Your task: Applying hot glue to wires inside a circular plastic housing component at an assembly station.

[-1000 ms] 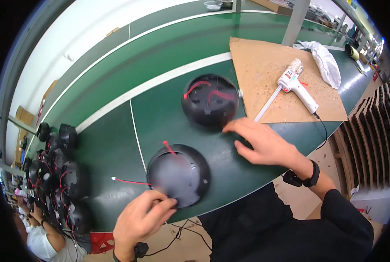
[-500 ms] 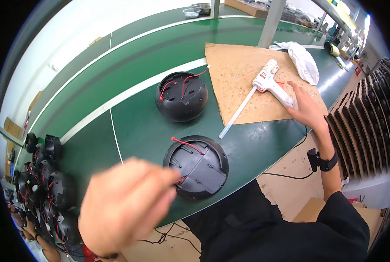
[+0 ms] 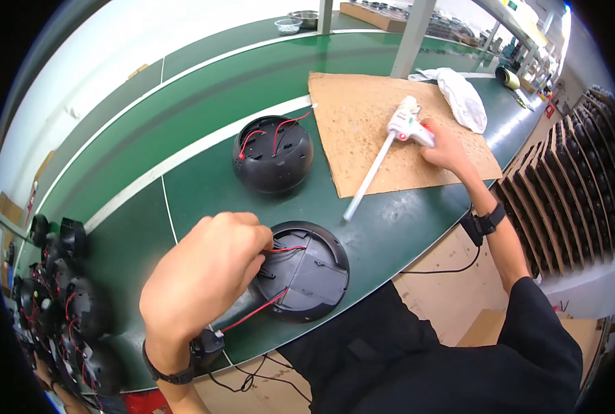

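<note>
Hands grip red wire, glue gun – markings illegible.

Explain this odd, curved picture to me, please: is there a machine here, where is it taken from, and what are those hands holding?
No robot is at work: these are a person's own two bare hands. The picture comes from a wide fisheye camera worn on the person's head, looking down, so straight edges bend near the rim.

The right hand grips the handle of a white glue gun. The left hand seems to pinch a red wire of an open, round black housing; the fingers hide the wire's end.

Also on the green table are a second black housing, a cardboard sheet under the gun, and, at far left, a cluster of black parts with red wires.
</note>
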Available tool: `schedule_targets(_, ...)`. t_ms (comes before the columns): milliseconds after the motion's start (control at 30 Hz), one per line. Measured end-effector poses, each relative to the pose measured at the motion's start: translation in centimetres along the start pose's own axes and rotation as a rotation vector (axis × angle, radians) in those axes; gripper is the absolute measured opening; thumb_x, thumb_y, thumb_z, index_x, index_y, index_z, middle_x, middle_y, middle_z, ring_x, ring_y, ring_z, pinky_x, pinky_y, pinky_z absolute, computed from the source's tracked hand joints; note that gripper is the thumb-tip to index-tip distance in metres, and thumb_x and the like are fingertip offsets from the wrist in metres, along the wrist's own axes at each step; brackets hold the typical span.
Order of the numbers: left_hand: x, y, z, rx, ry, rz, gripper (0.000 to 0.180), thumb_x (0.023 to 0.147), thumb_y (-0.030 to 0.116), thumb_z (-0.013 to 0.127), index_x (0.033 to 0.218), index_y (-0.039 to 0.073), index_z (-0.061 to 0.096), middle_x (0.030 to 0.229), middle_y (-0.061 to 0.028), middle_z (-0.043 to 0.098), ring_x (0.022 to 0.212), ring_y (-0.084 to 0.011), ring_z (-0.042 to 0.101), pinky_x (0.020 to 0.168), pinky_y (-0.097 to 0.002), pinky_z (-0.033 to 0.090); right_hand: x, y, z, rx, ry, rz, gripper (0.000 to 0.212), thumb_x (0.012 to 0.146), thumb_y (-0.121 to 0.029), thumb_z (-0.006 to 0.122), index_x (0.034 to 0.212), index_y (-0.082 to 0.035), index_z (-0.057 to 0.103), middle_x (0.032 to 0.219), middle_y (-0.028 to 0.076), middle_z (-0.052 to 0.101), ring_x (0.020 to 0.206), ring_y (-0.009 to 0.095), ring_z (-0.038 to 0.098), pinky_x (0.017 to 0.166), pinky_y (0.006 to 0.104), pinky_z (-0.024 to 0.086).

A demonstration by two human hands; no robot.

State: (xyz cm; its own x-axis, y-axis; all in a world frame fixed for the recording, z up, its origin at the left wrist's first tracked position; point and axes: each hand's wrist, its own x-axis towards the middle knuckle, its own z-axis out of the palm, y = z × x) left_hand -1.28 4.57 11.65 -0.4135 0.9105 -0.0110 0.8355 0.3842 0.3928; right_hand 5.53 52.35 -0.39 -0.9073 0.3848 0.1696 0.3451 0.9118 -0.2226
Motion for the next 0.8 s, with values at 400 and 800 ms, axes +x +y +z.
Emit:
schedule_targets(400, 2.6, -5.5, 1.5, -0.236, 0.151, 0.252, 0.010, 0.085, 0.006, 0.070, 0.089, -0.002, 0.065, 0.085, -0.0124, 0.065, 0.077, -0.0268, 0.063, 0.069, -0.0364, 0.050, -11.0, -9.2, -7.9, 1.525, -0.431, -0.133, 0.059, 0.088, -0.026, 0.065, 0.135, 0.002, 0.043, 0.106, 0.028, 0.059, 0.095, 0.035, 0.064, 0.051, 0.0382, 0.060)
schedule_targets(800, 4.5, -6.8, 4.5, -0.387, 0.119, 0.116, 0.022, 0.090, 0.019, 0.071, 0.088, -0.003, 0.069, 0.073, -0.0099, 0.066, 0.067, -0.0165, 0.059, 0.064, -0.0309, 0.048, -15.5, -16.5, -13.5, 1.217, -0.725, 0.078, 0.075, 0.078, -0.027, 0.078, 0.139, 0.005, 0.047, 0.094, 0.018, 0.065, 0.087, 0.029, 0.065, 0.060, 0.0341, 0.056)
